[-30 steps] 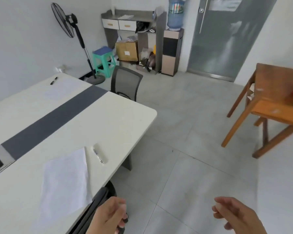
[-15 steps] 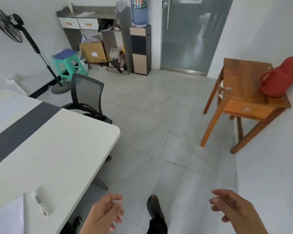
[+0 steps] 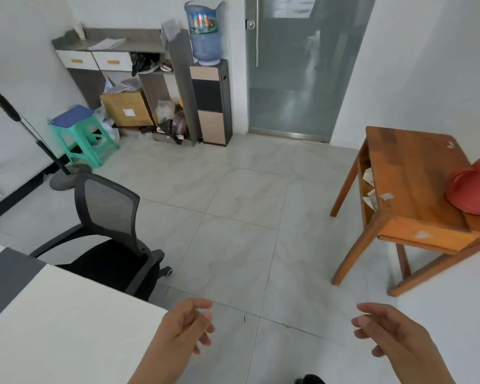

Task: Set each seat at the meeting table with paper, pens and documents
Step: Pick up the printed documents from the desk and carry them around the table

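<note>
**A:** Head view: how far along is the setting?

**B:** Hard to judge. The counter corner shows no paper or pens. One chair stands at the counter's end, its place apparently unset.

**A:** And the hands?

**B:** Two. The left hand and right hand are loosely curled and hold nothing, just off the counter's corner.

— How many hands?
— Two: the left hand and the right hand.
— Benches?
— Two: one white bench just left of the left hand, one wooden bench beyond the right hand.
— Seats?
— One black chair and one green stool, both ahead of the left hand.
— And the rest?
— One red jug, one water bottle, one cardboard box, and two drawers: left drawer, right drawer.
</note>
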Demonstrator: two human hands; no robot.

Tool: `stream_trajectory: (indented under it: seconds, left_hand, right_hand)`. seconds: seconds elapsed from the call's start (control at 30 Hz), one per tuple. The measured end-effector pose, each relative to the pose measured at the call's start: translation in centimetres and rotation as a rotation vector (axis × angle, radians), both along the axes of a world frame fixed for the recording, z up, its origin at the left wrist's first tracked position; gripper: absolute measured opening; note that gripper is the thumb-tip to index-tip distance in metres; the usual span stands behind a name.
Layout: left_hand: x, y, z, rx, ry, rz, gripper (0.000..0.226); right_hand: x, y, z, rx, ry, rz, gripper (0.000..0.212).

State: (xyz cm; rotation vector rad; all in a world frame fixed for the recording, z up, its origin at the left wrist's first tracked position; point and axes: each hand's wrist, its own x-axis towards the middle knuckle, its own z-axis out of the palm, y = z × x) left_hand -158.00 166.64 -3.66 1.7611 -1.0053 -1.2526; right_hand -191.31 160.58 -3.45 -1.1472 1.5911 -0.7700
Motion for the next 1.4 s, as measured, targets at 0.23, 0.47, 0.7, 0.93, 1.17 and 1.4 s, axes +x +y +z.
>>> stream_trajectory:
  seconds: [0.23, 0.47, 0.7, 0.93, 1.17, 1.4]
  left_hand:
    - [4.6, -11.4, -2.7, 0.108, 0.019, 0.093, 0.014]
    - [10.2, -24.1, -1.5, 0.046, 0.008, 0.314, 0.015]
    - [16.2, -32.7, -1.7, 0.065, 0.059, 0.481, 0.016]
    - [27.5, -44.7, -3.9, 0.079, 0.086, 0.561, 0.015]
    - [42.5, -58.7, -0.4, 0.048, 0.043, 0.520, 0.023]
    - [53.1, -70.0, 0.6, 0.019, 0.009, 0.524, 0.020]
  right_hand:
    - [5.0, -15.8, -2.7, 0.074, -0.018, 0.086, 0.013]
    - [13.2, -35.6, -2.6, 0.025, -0.027, 0.304, 0.015]
    - [23.8, -49.9, -0.1, -0.038, -0.053, 0.527, 0.016]
    - [36.0, -61.8, -2.6, 0.014, -0.013, 0.570, 0.016]
    - [49.0, -74.5, 0.0, -0.049, -0.035, 0.522, 0.016]
    - [59.4, -84.7, -0.6, -0.023, -0.044, 0.488, 0.017]
